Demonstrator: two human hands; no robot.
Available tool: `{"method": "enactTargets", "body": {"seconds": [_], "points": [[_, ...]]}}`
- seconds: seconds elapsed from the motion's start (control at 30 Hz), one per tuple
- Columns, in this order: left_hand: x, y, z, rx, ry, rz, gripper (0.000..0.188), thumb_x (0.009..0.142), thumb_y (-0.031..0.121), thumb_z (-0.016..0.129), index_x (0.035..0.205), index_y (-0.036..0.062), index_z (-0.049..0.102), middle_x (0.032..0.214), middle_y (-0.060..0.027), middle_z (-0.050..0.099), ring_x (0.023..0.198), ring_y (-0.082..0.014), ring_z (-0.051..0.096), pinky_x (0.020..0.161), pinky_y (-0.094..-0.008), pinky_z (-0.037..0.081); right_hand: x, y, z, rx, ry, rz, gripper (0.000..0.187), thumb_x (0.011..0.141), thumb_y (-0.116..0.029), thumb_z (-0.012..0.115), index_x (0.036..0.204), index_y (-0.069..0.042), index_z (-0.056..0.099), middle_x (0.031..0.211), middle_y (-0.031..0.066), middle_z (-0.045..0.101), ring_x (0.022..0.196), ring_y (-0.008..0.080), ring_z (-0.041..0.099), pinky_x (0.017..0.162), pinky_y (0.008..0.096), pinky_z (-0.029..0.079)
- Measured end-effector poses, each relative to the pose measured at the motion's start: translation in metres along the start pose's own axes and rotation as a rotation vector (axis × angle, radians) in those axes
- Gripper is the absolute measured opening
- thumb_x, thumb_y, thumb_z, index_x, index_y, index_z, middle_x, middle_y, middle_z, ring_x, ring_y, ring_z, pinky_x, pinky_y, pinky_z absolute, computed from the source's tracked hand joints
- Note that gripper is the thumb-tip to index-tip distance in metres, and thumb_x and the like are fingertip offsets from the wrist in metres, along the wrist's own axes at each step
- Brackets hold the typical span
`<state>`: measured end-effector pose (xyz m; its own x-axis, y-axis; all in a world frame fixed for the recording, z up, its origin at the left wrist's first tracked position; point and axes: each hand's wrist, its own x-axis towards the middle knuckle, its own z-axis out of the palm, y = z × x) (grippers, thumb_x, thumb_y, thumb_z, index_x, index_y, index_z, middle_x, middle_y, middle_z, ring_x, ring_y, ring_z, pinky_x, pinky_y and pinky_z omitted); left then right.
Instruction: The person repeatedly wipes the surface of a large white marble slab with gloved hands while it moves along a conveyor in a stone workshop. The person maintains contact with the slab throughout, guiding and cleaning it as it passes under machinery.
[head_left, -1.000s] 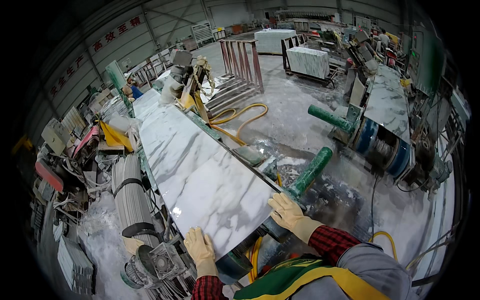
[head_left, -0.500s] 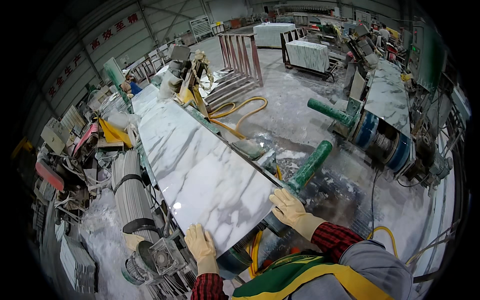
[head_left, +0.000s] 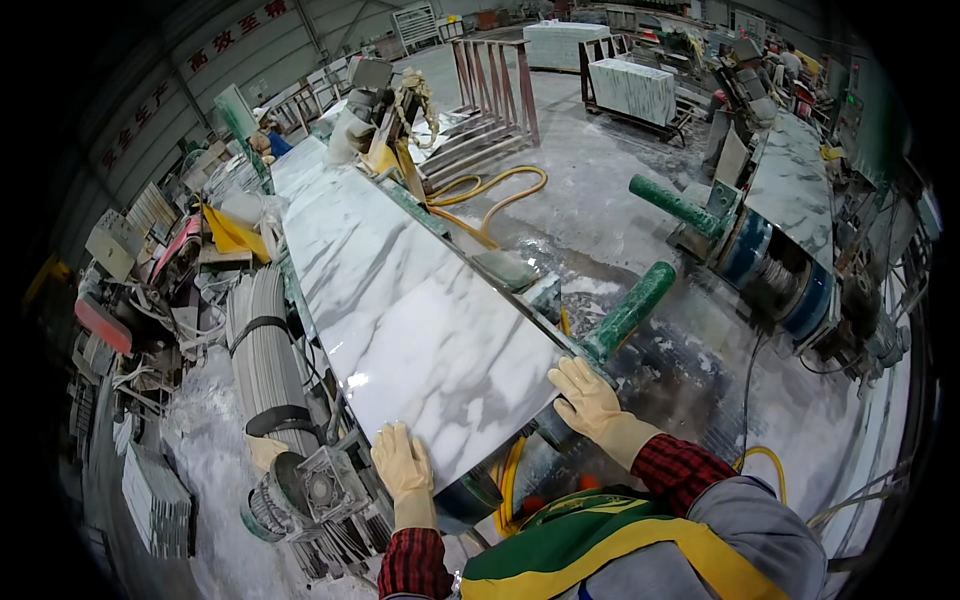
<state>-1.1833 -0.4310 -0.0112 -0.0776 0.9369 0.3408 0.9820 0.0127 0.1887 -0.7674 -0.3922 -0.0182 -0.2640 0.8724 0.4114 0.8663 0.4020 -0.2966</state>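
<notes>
A long white marble slab (head_left: 430, 350) with grey veins lies flat on a narrow machine bed, its surface glossy. My left hand (head_left: 402, 465), in a cream rubber glove, rests at the slab's near left corner with fingers stretched forward. At the near right corner lies my right hand (head_left: 588, 402), gloved alike, its fingers extended over the edge and slightly apart. The undersides of both hands are hidden. Just beyond my right hand, a green roller (head_left: 630, 312) juts out from the bed.
Left of the bed stand a bundle of grey strips (head_left: 262, 345) and a dusty motor (head_left: 320, 487). A yellow hose (head_left: 515, 178) loops on the floor beside a metal rack (head_left: 497, 95). At right is another machine with a blue drum (head_left: 745, 250). People work farther back.
The whole view has shifted slightly, with the near end of the slab now higher in the picture. Both hands keep their places at its near corners.
</notes>
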Motion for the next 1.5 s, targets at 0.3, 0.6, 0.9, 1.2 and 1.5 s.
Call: {"method": "enactTargets", "body": {"seconds": [0.3, 0.6, 0.9, 1.2, 1.5], "points": [[-0.005, 0.003, 0.0, 0.018, 0.089, 0.051, 0.049, 0.099, 0.018, 0.074, 0.144, 0.0051, 0.065, 0.151, -0.0248, 0.063, 0.138, -0.0465, 0.056, 0.118, -0.057, 0.042, -0.007, 0.002, 0.002, 0.008, -0.048, 0.02, 0.06, 0.1, -0.03, 0.073, 0.155, -0.01, 0.064, 0.166, 0.0217, 0.056, 0.155, 0.0482, 0.049, 0.133, 0.0501, 0.039], [-0.008, 0.01, -0.008, -0.01, 0.064, 0.047, 0.05, 0.097, 0.017, 0.075, 0.145, 0.0052, 0.065, 0.151, -0.0244, 0.063, 0.138, -0.0457, 0.056, 0.118, -0.0567, 0.042, -0.015, 0.002, -0.003, 0.021, -0.008, 0.011, 0.061, 0.096, -0.027, 0.073, 0.154, -0.01, 0.065, 0.164, 0.023, 0.058, 0.152, 0.0493, 0.051, 0.133, 0.0518, 0.04], [-0.015, 0.01, -0.008, -0.013, 0.032, 0.015, 0.05, 0.101, 0.022, 0.072, 0.148, 0.0065, 0.064, 0.156, -0.0245, 0.061, 0.145, -0.0465, 0.053, 0.123, -0.0568, 0.039, -0.02, 0.001, -0.009, 0.008, 0.017, -0.01, 0.064, 0.093, -0.025, 0.075, 0.153, -0.008, 0.066, 0.162, 0.0231, 0.059, 0.149, 0.0489, 0.055, 0.131, 0.0521, 0.042], [-0.02, 0.01, -0.008, -0.005, 0.014, 0.007, 0.051, 0.102, 0.024, 0.071, 0.149, 0.0071, 0.064, 0.157, -0.0246, 0.061, 0.146, -0.0465, 0.053, 0.124, -0.0574, 0.038, -0.027, 0.003, -0.009, 0.019, -0.025, 0.014, 0.065, 0.093, -0.026, 0.075, 0.155, -0.009, 0.065, 0.163, 0.0224, 0.058, 0.152, 0.0484, 0.052, 0.132, 0.0517, 0.041], [-0.026, 0.013, -0.008, 0.005, 0.009, 0.001, 0.051, 0.102, 0.024, 0.072, 0.15, 0.0069, 0.064, 0.158, -0.024, 0.06, 0.147, -0.0466, 0.052, 0.125, -0.0572, 0.038, -0.032, 0.004, -0.014, 0.042, 0.0, -0.014, 0.065, 0.095, -0.027, 0.073, 0.156, -0.007, 0.064, 0.162, 0.0253, 0.059, 0.151, 0.0507, 0.052, 0.131, 0.0534, 0.041]]}}
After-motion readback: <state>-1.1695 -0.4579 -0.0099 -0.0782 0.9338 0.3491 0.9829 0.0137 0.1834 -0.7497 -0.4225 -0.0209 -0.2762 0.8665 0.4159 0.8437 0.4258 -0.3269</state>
